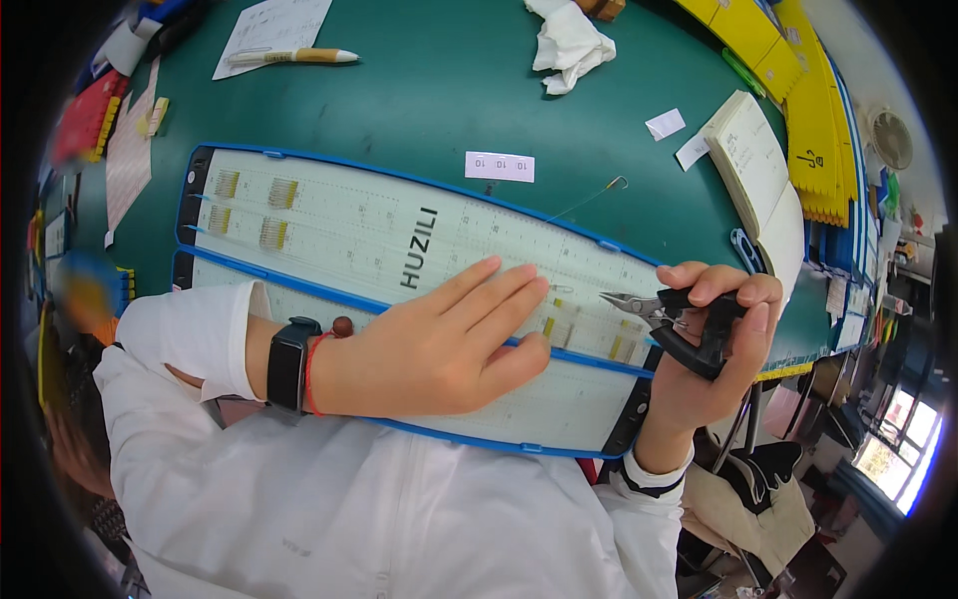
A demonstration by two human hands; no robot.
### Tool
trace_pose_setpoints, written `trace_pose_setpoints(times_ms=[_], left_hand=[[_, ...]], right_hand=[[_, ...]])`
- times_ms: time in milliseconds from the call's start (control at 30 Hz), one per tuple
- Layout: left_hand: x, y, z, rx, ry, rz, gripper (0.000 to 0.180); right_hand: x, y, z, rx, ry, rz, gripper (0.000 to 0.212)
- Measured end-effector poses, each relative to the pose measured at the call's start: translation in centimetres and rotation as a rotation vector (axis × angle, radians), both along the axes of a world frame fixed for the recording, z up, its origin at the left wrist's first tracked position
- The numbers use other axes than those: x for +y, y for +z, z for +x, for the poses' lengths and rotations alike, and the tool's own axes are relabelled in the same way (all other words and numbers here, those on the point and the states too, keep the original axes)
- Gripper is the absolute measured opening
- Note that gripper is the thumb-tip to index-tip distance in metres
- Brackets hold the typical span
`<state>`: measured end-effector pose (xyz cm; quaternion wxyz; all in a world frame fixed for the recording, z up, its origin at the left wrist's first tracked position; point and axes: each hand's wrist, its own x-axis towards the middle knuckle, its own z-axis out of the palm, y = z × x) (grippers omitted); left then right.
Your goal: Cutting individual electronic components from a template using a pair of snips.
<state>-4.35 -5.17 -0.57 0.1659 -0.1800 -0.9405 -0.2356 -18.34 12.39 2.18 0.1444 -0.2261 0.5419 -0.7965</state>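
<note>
A long, blue-edged fishing rig case [359, 215] lies unfolded across the green table in front of me, its pale panels holding thin lines and rows of small yellowish pegs. My left hand [444, 349] rests flat on it, fingers stretched out over the lines. Whether a line is under the fingers is hidden. At the case's right end my right hand [733, 364] grips small black-handled nippers [707, 344], jaws pointing left toward my left fingertips. Beyond the far edge, a small fishing hook [619, 183] sits at the end of a thin line.
A white label strip [499, 167] lies just past the case. Farther back are a pen [324, 57] on paper and a crumpled tissue [571, 48]. An open notebook [748, 165] and yellow folders [818, 150] stand at the right, with a blue clip-like tool [744, 250] beside the notebook.
</note>
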Motion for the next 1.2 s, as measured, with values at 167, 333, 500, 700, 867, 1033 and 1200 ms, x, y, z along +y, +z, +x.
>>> trace_pose_setpoints(times_ms=[167, 333, 500, 700, 867, 1033, 1200], left_hand=[[0.4, -0.5, 0.1, 0.020, 0.056, -0.045, 0.013], [0.7, -0.8, 0.4, 0.028, 0.065, -0.061, 0.014], [0.8, -0.9, 0.4, 0.033, 0.080, -0.072, 0.015], [0.7, -0.6, 0.2, 0.015, 0.069, -0.061, 0.016], [0.7, -0.5, 0.1, 0.012, 0.058, -0.067, 0.016], [0.7, -0.4, 0.0, 0.011, 0.060, -0.078, 0.015], [0.7, -0.4, 0.0, 0.014, 0.057, -0.069, 0.016]], right_hand=[[-1.1, -0.2, -0.2, 0.191, 0.014, 0.210, 0.017], [-0.9, -0.4, 0.6, 0.198, 0.007, 0.246, 0.019], [-1.0, -0.6, 0.4, 0.175, 0.056, 0.293, 0.020], [-0.4, -0.6, 0.1, 0.212, 0.070, 0.286, 0.023], [-0.5, -1.0, 0.1, 0.167, 0.073, 0.247, 0.025], [-0.6, -0.8, 0.2, 0.153, 0.086, 0.251, 0.028], [-0.5, -0.6, 0.2, 0.184, 0.085, 0.294, 0.026]])
